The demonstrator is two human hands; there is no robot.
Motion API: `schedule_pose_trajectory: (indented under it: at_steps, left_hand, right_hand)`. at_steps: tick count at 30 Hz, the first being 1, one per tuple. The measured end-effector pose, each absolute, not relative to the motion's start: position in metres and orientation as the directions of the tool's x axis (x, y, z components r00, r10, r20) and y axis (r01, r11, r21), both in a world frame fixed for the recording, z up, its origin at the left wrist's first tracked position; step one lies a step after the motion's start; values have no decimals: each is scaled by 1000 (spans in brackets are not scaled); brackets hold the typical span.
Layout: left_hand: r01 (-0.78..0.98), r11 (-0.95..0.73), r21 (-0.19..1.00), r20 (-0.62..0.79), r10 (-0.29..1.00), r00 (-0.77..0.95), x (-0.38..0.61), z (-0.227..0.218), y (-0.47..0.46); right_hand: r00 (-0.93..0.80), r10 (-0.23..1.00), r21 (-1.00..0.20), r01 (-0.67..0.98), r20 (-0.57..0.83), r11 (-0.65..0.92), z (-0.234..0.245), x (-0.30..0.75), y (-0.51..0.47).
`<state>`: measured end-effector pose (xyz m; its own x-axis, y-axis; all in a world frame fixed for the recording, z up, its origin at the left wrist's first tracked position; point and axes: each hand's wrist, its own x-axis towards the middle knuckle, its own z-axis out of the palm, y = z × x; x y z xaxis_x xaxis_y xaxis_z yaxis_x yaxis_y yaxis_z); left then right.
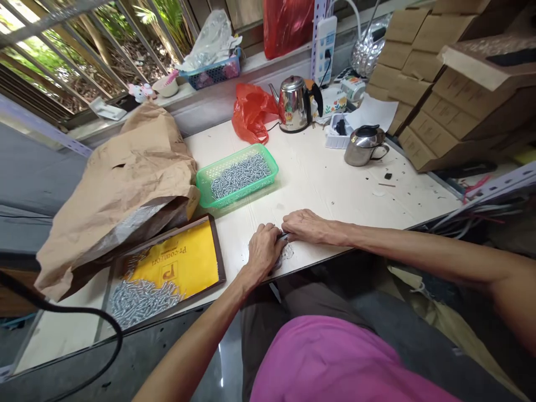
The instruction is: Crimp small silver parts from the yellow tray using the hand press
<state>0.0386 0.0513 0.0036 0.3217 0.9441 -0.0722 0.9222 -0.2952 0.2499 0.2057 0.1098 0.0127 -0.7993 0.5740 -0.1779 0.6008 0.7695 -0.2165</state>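
My left hand (pixel 264 247) rests near the table's front edge, its fingers curled inward. Close beside it, my right hand (pixel 307 226) is closed with the fingertips pinched. A thin dark, metallic-looking piece (pixel 285 235) shows between the two hands, but its kind is hidden by the fingers. Below them on the table lies a small patch of shiny bits (pixel 287 251), too small to name. Beyond the hands stands a green plastic basket (pixel 237 199) holding many small silvery metal pieces (pixel 243 174). More such pieces (pixel 144 298) lie heaped on a yellow-lined tray (pixel 196 254) to the left.
Crumpled brown paper (pixel 125 162) covers the table's left side. Toward the back are a red plastic bag (pixel 253 111), a steel kettle (pixel 293 106) and a small metal pot (pixel 363 148). Cardboard boxes (pixel 448 106) are stacked at right. A black cable (pixel 84 310) loops at lower left.
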Motion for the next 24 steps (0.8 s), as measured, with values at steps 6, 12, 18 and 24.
schedule_pose_trajectory:
  at_steps: [6, 12, 18, 24]
  left_hand:
    - [930, -287, 231, -2, 955, 295, 38, 3, 41]
    - [892, -357, 276, 135, 933, 332, 58, -13, 0]
    - [844, -402, 356, 106, 914, 391, 73, -18, -12]
    - [839, -408, 361, 193, 912, 361, 72, -29, -16]
  right_hand:
    - [-839, 537, -221, 541, -85, 811, 10, 213, 126]
    - [-857, 512, -286, 506, -57, 814, 8, 218, 138]
    - [-776, 629, -118, 629, -42, 768, 7, 193, 148]
    - [-800, 597, -57, 600, -58, 798, 21, 166, 138]
